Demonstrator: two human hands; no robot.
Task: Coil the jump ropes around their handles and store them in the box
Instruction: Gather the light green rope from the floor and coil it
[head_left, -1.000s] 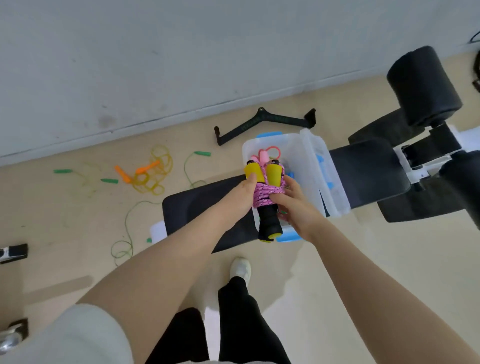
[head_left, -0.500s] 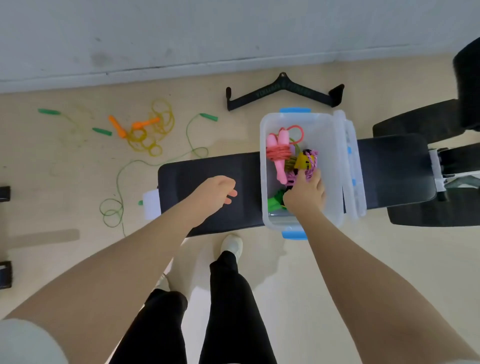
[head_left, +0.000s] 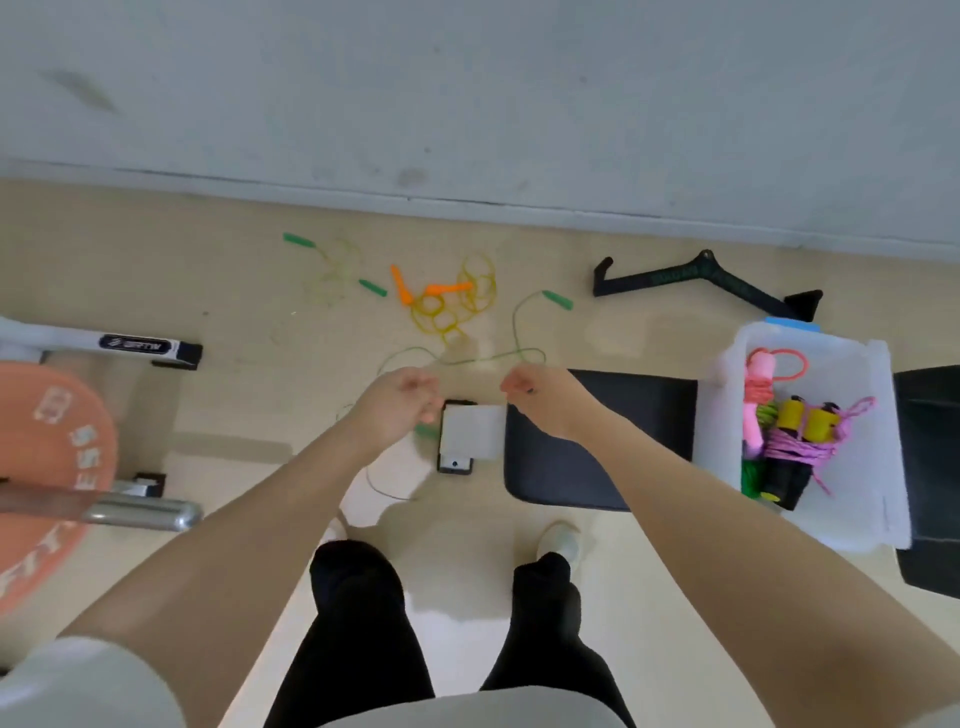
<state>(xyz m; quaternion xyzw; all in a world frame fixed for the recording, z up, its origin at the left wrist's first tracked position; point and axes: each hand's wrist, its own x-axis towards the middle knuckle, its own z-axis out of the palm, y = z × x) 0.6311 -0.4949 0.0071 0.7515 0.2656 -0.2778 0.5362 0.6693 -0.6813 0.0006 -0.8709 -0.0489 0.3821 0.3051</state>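
Two bare hands are hovering at the middle of the view over a smooth beige floor, which is meeting a pale grey wall along a light skirting strip at twelve o'clock. The left hand (head_left: 397, 410) and the right hand (head_left: 540, 402) are hanging apart with fingers loosely curled, and neither is holding anything. Just beyond them a thin green jump rope (head_left: 467, 358) is trailing in loose curves across the floor, one ridged green handle (head_left: 557, 300) lying at one o'clock from the hands. Further toward twelve o'clock an orange-handled rope (head_left: 441, 299) is lying in a heap of springy yellow loops, and at eleven o'clock a pale yellow-green rope (head_left: 332, 270) with green grips is sprawling flat. At three o'clock a translucent white plastic box (head_left: 719, 415) is sitting on a padded black bench (head_left: 597, 441), holding a braided pink rope (head_left: 797, 449) wound round yellow-and-black foam handles, a pink-handled coil (head_left: 758, 395) and a green bundle, its shape unclear. A black angled metal bar (head_left: 701, 273) is lying near the wall at two o'clock. At nine o'clock a round orange weight plate (head_left: 47, 467) is sitting on a shiny steel bar (head_left: 140, 512).
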